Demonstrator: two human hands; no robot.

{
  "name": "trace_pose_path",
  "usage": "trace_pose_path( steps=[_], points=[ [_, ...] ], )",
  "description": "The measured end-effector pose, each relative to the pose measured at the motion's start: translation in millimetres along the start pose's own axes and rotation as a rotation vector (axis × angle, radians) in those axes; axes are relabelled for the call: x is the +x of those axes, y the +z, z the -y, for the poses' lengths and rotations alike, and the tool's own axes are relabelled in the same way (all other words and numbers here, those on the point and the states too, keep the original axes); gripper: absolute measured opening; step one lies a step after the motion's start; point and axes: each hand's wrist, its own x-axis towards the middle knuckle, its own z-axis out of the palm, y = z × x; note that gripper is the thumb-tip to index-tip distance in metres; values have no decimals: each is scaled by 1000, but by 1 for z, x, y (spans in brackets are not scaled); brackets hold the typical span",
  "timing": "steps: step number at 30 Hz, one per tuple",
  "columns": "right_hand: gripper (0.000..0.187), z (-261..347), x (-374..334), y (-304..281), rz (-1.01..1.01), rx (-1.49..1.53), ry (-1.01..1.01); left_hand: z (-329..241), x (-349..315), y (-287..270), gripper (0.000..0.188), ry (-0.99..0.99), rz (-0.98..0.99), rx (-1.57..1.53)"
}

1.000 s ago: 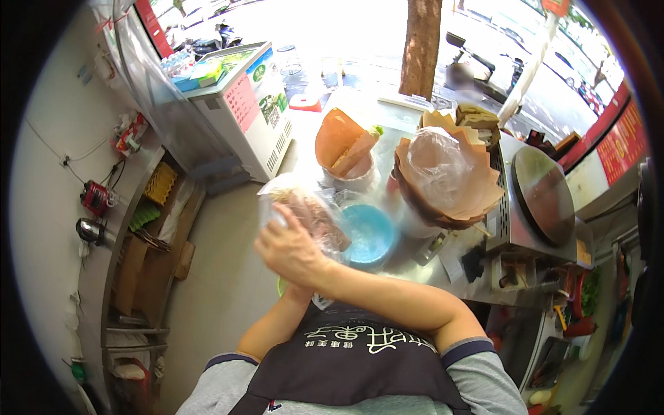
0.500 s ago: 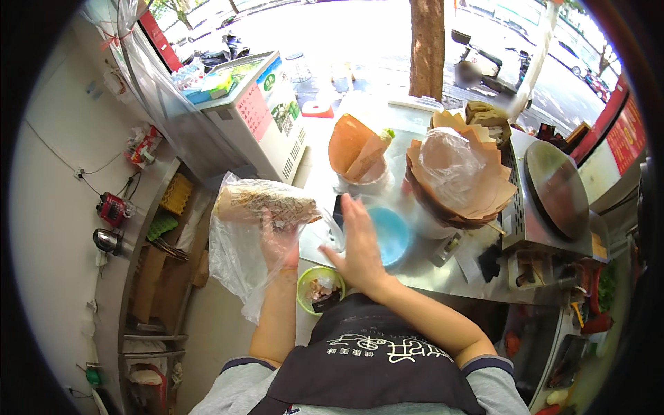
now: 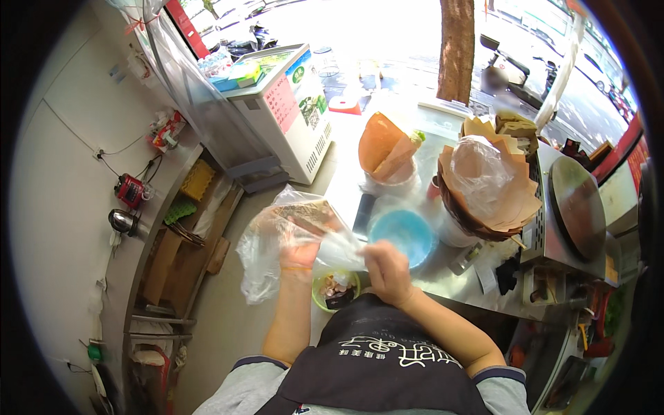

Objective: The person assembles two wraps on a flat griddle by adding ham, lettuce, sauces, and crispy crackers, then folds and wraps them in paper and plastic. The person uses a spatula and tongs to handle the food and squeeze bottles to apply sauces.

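Take the packet (image 3: 325, 211) as the centre of the dial, with twelve toward the street. It is brown and patterned, held in the air within a clear bag (image 3: 263, 235) that creases over it and droops loosely toward half past seven. The left hand (image 3: 300, 250), palm up, grasps the packet from below; film covers the fingers (they blur, so I cannot tell how tightly they press). The right hand (image 3: 389, 273), at four, is clenched on the gathered end of the bag, which stretches across from the packet.

Between five and six, below the packet and just beside the apron (image 3: 377, 356), stands a green bin (image 3: 315, 296) with scraps in it. On the counter (image 3: 432, 285), a dark slab (image 3: 363, 209) lies at three, near the packet, and the blue bowl (image 3: 404, 234) sits slightly past three. A white tub (image 3: 391, 187) bearing brown paper is at about two; a large stack of paper bags (image 3: 520, 207) rises between two and three. The griddle (image 3: 579, 207) is at three, well apart. The freezer (image 3: 277, 142) stands close to twelve, the shelf (image 3: 160, 273) between eight and nine, and the kettle (image 3: 122, 221) at nine.
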Motion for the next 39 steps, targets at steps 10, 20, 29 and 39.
trace_pose_path(
  steps=[10, 20, 29, 39],
  points=[
    [7, 18, -51, 22, 985, 363, -26, 5, 20, 0, 45, 342, 146, 52],
    [12, -4, -57, 7, 930, 316, 283, 34, 47, -117, 39, -311, -150, -161],
    [17, -37, -94, -38, 834, 89, 627, 138, 118, -231, 36, -447, -270, 102],
    [18, -44, -95, -69, 501, -152, 851, 212, 163, -182, 35, -330, -557, 690]
  ],
)
